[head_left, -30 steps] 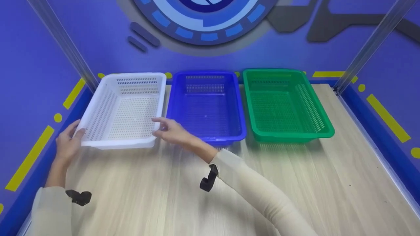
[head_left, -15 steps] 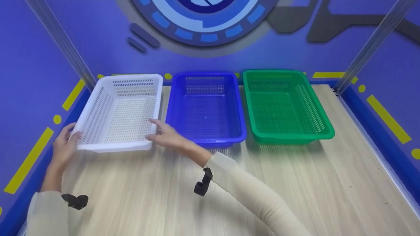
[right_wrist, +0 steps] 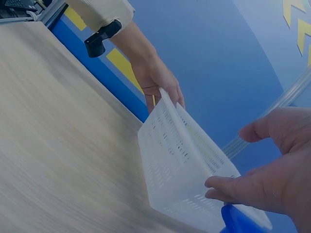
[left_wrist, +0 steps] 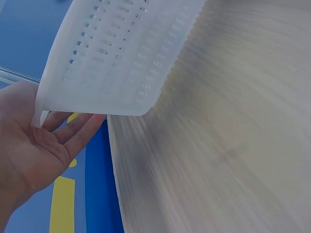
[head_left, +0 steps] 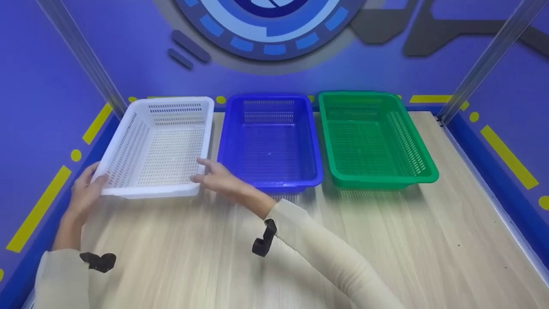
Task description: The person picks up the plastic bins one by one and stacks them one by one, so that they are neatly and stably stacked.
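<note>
A white plastic basket [head_left: 171,150] with slotted walls stands at the left of a row of three. My left hand [head_left: 85,193] grips its near left corner, thumb over the rim and fingers outside under it, as the left wrist view shows with the hand [left_wrist: 48,141] at the rim. At the near right corner, my right hand [head_left: 221,180] touches the basket's rim with extended fingers. In the right wrist view one digit of the right hand [right_wrist: 277,170] stands apart, while other fingertips lie against the white basket [right_wrist: 170,155].
A blue basket [head_left: 270,184] stands close right of the white one, and a green basket [head_left: 381,178] beyond it. All three are on a wood-grain table [head_left: 171,257], before a printed blue wall [head_left: 274,81]. Metal posts [head_left: 81,56] rise at the back corners.
The white basket has shifted slightly left and toward me, with both hands moving along, widening its gap to the blue basket. Over the last half second it has hardly moved.
</note>
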The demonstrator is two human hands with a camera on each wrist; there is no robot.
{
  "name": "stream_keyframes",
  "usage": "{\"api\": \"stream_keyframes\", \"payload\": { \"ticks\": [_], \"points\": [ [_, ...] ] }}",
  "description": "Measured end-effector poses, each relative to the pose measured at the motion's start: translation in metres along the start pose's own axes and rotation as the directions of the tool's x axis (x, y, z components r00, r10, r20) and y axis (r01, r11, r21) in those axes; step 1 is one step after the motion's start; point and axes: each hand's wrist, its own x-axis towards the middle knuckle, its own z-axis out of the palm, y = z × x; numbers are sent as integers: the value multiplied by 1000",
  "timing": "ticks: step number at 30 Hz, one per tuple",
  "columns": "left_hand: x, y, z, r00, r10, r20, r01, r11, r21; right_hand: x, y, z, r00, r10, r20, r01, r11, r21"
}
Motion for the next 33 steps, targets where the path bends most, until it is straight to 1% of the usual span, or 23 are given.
{"api": "stream_keyframes", "payload": {
  "ticks": [4,8,14,16,20,22,23,25,26,29,30,31,33],
  "points": [
    [-1,1,-2,1000,6,19,-5,999,-32,0,-2,0,1000,6,-7,-6,1000,10],
    [-4,3,-4,999,28,28,-27,998,-49,-1,-3,-1,1000,7,-16,-6,999,31],
    [-7,6,-5,999,37,26,-35,997,-62,-1,-4,-4,999,-6,-35,6,1000,10],
    [-8,7,-4,999,48,13,-47,997,-62,-1,-3,-5,999,-15,-34,16,1000,10],
    [-11,7,-3,996,76,-38,-78,994,-72,1,0,-6,999,-39,-35,40,999,16],
    [-14,9,-4,995,71,-67,-77,992,-102,2,1,-7,997,-55,-46,55,998,11],
    [-15,10,-4,995,60,-78,-70,988,-136,3,1,-7,997,-63,-52,64,998,9],
    [-16,14,-6,994,40,-101,-64,966,-252,4,0,-8,994,-85,-67,85,996,0],
    [-17,16,-7,993,33,-113,-67,946,-317,5,-1,-8,993,-99,-71,99,995,0],
    [-18,24,-8,989,31,-142,-97,869,-486,7,-1,-10,987,-145,-70,146,989,8],
    [-18,27,-8,988,36,-152,-111,846,-521,8,-1,-11,986,-156,-67,157,987,14],
    [-19,30,-7,986,41,-159,-122,831,-542,8,0,-12,984,-164,-64,166,986,25],
    [-20,35,-6,984,50,-169,-139,810,-570,9,1,-14,984,-169,-62,173,983,54]
  ]
}}
